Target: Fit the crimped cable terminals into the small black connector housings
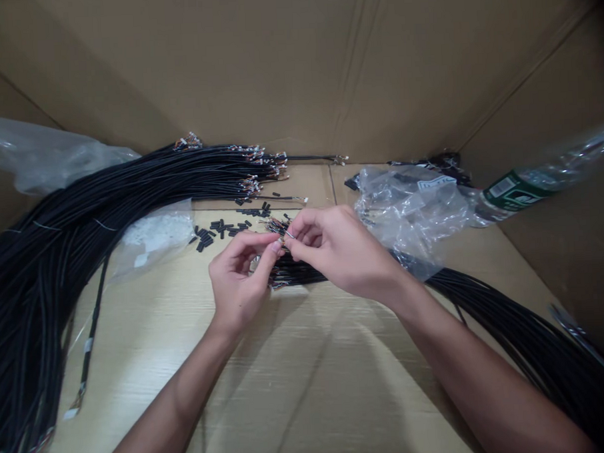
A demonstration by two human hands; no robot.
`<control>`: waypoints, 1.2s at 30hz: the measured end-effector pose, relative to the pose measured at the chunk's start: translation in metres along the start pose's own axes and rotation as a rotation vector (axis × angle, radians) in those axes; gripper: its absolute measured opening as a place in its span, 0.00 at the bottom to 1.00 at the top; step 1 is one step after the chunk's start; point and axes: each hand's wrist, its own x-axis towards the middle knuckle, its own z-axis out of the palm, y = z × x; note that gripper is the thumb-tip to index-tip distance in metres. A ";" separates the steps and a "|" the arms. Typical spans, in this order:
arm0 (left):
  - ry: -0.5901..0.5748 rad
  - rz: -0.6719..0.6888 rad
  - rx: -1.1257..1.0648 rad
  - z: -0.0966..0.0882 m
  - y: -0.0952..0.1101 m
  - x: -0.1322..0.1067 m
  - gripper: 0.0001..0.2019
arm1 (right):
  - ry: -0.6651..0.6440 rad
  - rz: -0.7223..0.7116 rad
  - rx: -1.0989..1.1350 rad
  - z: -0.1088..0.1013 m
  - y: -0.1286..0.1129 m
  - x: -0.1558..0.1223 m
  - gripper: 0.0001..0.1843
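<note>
My left hand [241, 272] and my right hand [340, 248] meet above the middle of the table, thumbs and forefingers pinched. Between the fingertips are thin wires [283, 240], too small to make out fully. Beneath my hands lies a bundle of black cables [301, 273], its stripped coloured wire ends pointing left. The bundle runs under my right forearm to the lower right. Just left of my fingers, short black tubes [221, 228] are scattered on the table.
A thick pile of black cables [81, 216] with white connectors fills the left side. A clear bag of white pieces [157, 233] lies beside it. Toward the right are a crumpled plastic bag [411, 205] and a green-labelled plastic bottle [520, 189]. Cardboard walls [295, 73] surround the table.
</note>
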 end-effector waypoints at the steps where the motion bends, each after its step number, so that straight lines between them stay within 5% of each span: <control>1: 0.004 -0.004 -0.003 0.000 0.000 0.000 0.07 | 0.000 -0.004 -0.002 0.000 0.000 0.000 0.09; 22: 0.014 0.042 0.067 0.001 -0.001 -0.002 0.05 | 0.013 -0.021 -0.063 0.005 -0.002 0.001 0.07; 29: 0.009 -0.046 -0.014 0.001 -0.003 0.001 0.08 | -0.024 -0.030 0.020 0.002 0.003 0.002 0.07; 36: -0.005 -0.075 -0.059 0.002 0.001 0.001 0.08 | -0.037 -0.132 -0.136 -0.008 0.001 0.002 0.03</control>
